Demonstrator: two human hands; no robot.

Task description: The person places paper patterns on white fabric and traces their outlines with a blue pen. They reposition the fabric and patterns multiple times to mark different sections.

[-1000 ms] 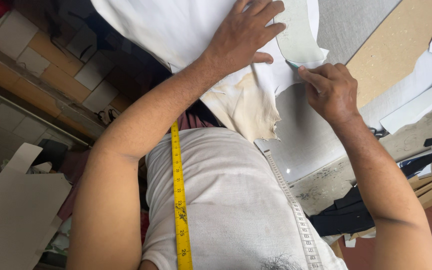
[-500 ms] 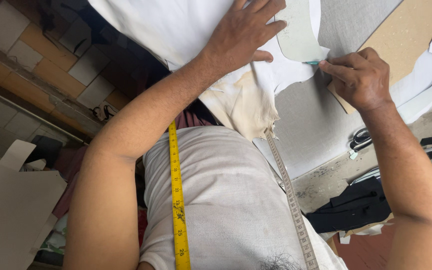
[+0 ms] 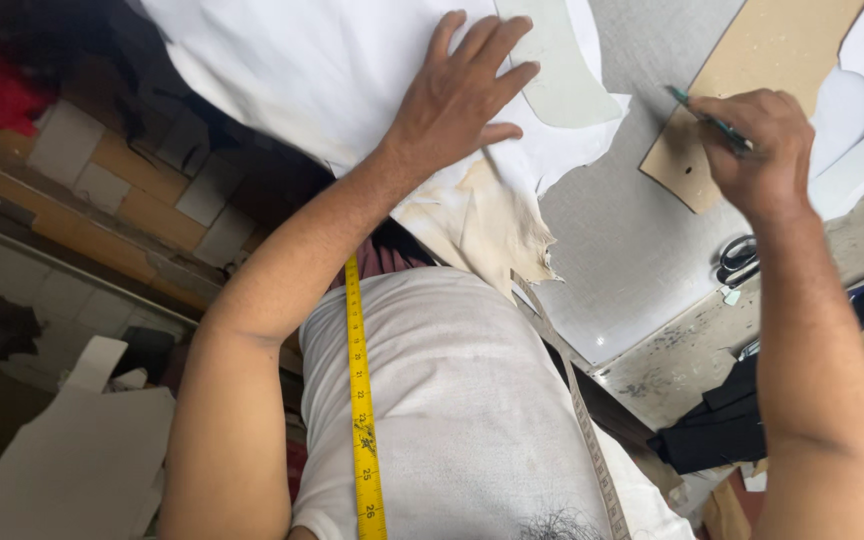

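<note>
**One head-worn view, looking steeply down**

The single camera sits on the person's head, facing down over the chest to the bench [image 3: 632,250]. It is close: both forearms fill the frame, hands near the top edge.

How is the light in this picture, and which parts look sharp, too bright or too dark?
Head view: soft even light, no hard shadows; the white sheet under the left hand is nearly washed out; the right hand with its pen is sharp, as is the yellow tape measure; the upper left corner is dark; the view is tilted, with wide-angle stretching at the edges.
</note>
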